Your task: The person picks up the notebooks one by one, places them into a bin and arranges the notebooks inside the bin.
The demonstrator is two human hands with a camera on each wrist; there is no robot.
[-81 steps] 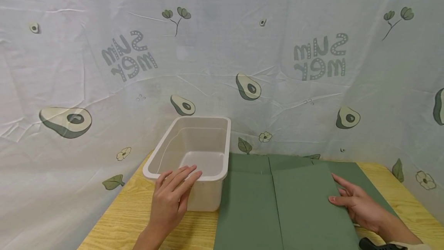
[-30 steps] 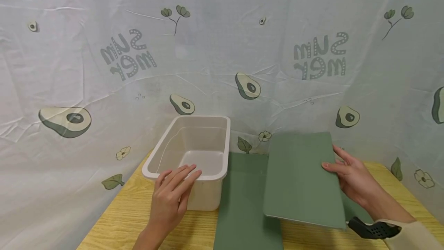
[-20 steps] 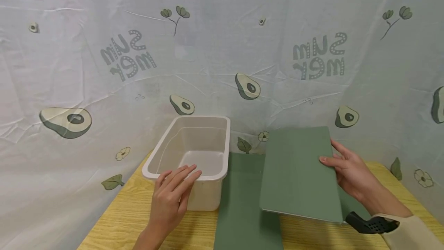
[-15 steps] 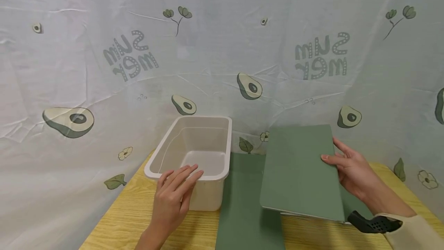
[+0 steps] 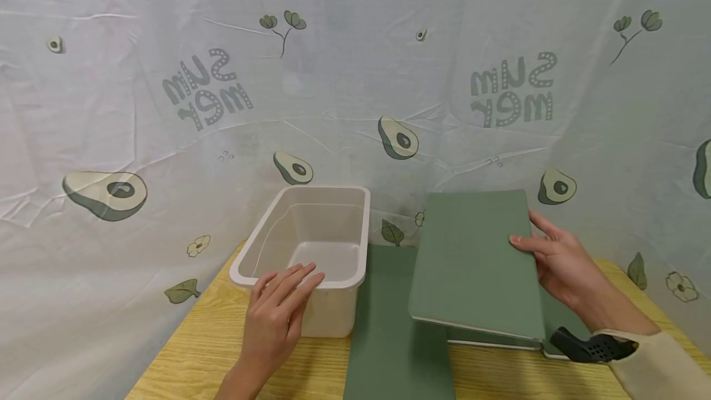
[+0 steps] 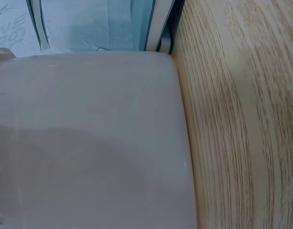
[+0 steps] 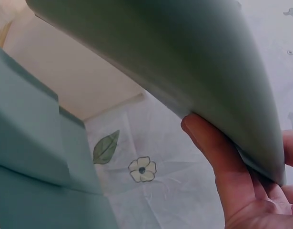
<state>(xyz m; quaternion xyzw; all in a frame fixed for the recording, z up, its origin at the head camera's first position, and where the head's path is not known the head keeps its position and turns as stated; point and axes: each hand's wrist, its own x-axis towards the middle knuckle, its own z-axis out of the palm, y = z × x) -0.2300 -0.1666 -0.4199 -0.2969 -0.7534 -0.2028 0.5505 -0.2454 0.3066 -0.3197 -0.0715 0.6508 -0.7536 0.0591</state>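
Note:
A thin green notebook (image 5: 478,258) is raised at a tilt above other green notebooks on the right of the table. My right hand (image 5: 566,264) grips its right edge, thumb on the upper cover and fingers behind. In the right wrist view the notebook (image 7: 184,52) bends slightly where the fingers (image 7: 217,157) hold it. My left hand (image 5: 272,320) lies with relaxed fingers over the near rim of a beige plastic bin (image 5: 333,313). Nothing shows inside the bin. The left wrist view shows mostly the bin's outer wall (image 6: 98,143).
One green notebook (image 5: 400,350) lies beside the bin. Another notebook (image 5: 494,339) shows partly beneath the raised one, and a further notebook (image 5: 569,323) is partly behind the right wrist's black band (image 5: 594,347). An avocado-print curtain (image 5: 333,79) hangs behind the wood-grain table (image 5: 189,338).
My right hand has lifted the notebook from the others on the table, then moved it up and slightly left. More of a notebook underneath now shows. My left hand stays on the bin's rim.

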